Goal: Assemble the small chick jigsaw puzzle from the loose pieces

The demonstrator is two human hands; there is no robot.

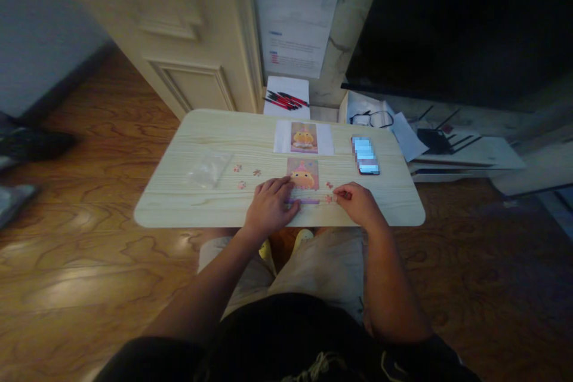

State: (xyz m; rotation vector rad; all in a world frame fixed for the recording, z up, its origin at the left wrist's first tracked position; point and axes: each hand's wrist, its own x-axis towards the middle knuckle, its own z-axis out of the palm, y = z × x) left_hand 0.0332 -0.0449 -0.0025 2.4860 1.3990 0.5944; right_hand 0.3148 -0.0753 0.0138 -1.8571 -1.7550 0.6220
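Plastic bag (pixel 208 169): well left of both hands, on the table (pixel 188 209).
Loose pieces (pixel 242 185): just left of the left hand.
Left hand (pixel 270 208): fingers curled, pressing the puzzle (pixel 303 181).
Right hand (pixel 356 203): pinching a piece (pixel 329 198), just right of the puzzle.
Phone (pixel 366 156): beyond the right hand.

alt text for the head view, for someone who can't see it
A person's left hand rests on a partly built jigsaw puzzle on a pale table, while the right hand pinches a loose piece beside it. A reference picture lies beyond.
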